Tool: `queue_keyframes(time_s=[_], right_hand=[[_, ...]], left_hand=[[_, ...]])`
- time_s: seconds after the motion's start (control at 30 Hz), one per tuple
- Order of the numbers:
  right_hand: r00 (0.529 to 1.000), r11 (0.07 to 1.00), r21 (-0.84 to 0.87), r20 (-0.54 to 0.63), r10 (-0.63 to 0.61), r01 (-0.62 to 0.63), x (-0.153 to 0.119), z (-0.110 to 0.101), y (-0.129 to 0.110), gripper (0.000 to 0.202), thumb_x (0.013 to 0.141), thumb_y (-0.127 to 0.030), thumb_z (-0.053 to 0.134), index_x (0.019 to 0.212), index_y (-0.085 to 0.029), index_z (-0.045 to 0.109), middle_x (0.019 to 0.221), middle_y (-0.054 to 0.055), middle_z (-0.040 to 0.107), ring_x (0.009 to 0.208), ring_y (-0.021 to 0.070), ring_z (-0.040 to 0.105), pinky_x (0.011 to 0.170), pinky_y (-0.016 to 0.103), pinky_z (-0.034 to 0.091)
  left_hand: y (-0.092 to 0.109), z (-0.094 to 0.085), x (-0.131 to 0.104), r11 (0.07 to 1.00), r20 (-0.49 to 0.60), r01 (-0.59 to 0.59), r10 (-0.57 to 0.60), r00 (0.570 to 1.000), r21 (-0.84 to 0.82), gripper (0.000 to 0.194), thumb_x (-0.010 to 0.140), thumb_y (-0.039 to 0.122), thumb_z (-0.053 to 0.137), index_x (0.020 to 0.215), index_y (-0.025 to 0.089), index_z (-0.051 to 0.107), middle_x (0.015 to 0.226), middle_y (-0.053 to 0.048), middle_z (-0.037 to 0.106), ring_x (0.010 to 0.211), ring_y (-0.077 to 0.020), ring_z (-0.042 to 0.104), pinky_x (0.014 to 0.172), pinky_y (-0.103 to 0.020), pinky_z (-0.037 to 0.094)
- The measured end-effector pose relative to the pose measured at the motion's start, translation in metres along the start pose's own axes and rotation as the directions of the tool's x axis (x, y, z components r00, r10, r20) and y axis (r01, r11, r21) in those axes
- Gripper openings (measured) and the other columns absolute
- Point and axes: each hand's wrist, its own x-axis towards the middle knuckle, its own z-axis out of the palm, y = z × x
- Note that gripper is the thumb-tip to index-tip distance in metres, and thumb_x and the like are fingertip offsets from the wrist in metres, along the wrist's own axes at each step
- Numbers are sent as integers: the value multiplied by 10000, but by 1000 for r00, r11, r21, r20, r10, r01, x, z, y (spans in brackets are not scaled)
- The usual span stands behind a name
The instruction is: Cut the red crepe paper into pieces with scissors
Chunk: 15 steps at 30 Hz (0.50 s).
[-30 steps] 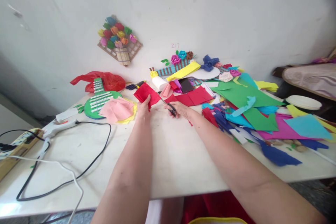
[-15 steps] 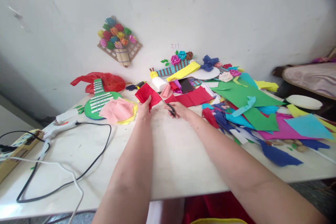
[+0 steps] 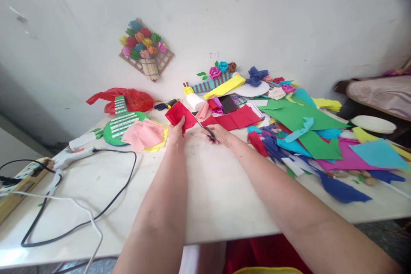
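Near the middle of the table, my left hand [image 3: 177, 130] pinches a folded piece of red crepe paper [image 3: 178, 114], its thumb lying on top. My right hand [image 3: 219, 134] is closed round the black handles of a pair of scissors [image 3: 209, 133]. The blades point up and left, touching the right edge of the held paper; whether they are parted I cannot tell. Just behind my right hand lies a longer red paper strip [image 3: 237, 119]. A pink crepe paper piece [image 3: 144, 135] over yellow paper sits left of my left hand.
A glue gun [image 3: 75, 158] with its looping black cord [image 3: 132, 171] and a power strip [image 3: 22, 175] occupy the left side. Green cardboard [image 3: 302, 113] and many coloured scraps cover the right. A green guitar-shaped piece [image 3: 120, 120] stands beside a red plastic bag [image 3: 135, 99].
Almost nothing differs. The scissor blades have shifted very slightly at the red paper's edge, and both hands stay in place.
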Motion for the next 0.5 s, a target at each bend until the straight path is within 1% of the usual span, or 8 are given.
queue_keyframes(time_s=[0.2,0.4,0.5], right_hand=[[1000,999,31,-5,-9,9,-3,2,-2,341,722,-447,670,655,-157,504,433,-68,476,324,31,392,288,145,210],[999,998,43,-9,-42,43,-2,3,-1,342,702,-438,684,636,-158,498,437,-71,472,338,35,394,313,147,252],[997,995,54,-7,-82,83,1,2,3,353,674,-435,701,609,-157,494,435,-71,467,347,36,393,333,149,283]], left_hand=[[1,0,-1,1000,5,-16,16,1000,-11,135,619,139,734,705,120,631,654,-47,653,590,-134,622,483,-183,475],[4,2,-3,1000,-43,-6,7,999,5,142,611,132,736,699,121,625,649,-38,646,574,-121,611,479,-174,467],[4,1,-2,1000,-38,-9,9,999,-7,151,607,123,738,707,115,625,635,-35,640,547,-112,597,458,-170,452]])
